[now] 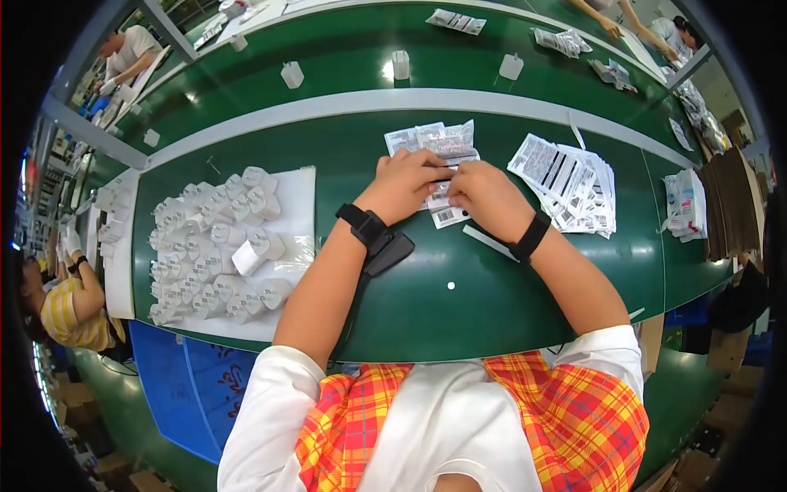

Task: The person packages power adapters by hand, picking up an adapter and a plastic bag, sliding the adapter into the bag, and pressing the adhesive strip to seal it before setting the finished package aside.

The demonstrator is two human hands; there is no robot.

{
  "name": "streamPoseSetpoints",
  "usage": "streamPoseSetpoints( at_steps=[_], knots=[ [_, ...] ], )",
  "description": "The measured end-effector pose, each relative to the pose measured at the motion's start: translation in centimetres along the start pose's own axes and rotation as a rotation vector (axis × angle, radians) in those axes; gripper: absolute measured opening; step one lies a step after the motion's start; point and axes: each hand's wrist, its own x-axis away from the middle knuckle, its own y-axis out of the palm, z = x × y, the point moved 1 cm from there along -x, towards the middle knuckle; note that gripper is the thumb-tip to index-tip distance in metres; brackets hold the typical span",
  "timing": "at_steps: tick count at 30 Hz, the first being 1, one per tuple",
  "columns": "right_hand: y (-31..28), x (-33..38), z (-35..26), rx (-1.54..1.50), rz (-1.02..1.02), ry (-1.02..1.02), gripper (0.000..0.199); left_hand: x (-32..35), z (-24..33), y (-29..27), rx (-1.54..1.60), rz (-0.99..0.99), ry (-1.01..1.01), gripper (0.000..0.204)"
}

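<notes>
Both my hands meet over a small white printed packet point(438, 197) at the middle of the green bench. My left hand point(403, 187) has its fingers bent together at the packet's left side. From the other side, my right hand point(488, 195) pinches the packet with curled fingers; the fingertips are partly hidden. Just beyond my fingers lie shiny clear-and-white printed bags point(451, 139). To the left, several white plug adapters point(205, 246) stand close together on a white sheet point(297, 193), prongs mostly up. Right of my hands is a loose pile of white printed cards point(570, 184).
A raised grey rail point(410, 100) separates my bench from a green conveyor carrying adapters point(400, 66) and packed bags point(455, 22). Brown cardboard sheets point(730, 205) and a white plastic pack point(684, 205) stand far right. A blue bin point(176, 385) sits below left. Other people work around.
</notes>
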Motion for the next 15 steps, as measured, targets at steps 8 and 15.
streamPoseSetpoints(
  at_steps=[8, 15],
  knots=[
    [0.3, -0.7, -0.1, -0.071, -0.135, -0.042, 0.006, 0.4, 0.5, -0.3, -0.049, -0.041, -0.034, 0.032],
    [-1.7, 1.8, 0.5, -0.031, -0.315, -0.263, 0.003, -0.2, 0.9, 0.5, -0.066, 0.012, 0.024, 0.033]
  ],
)
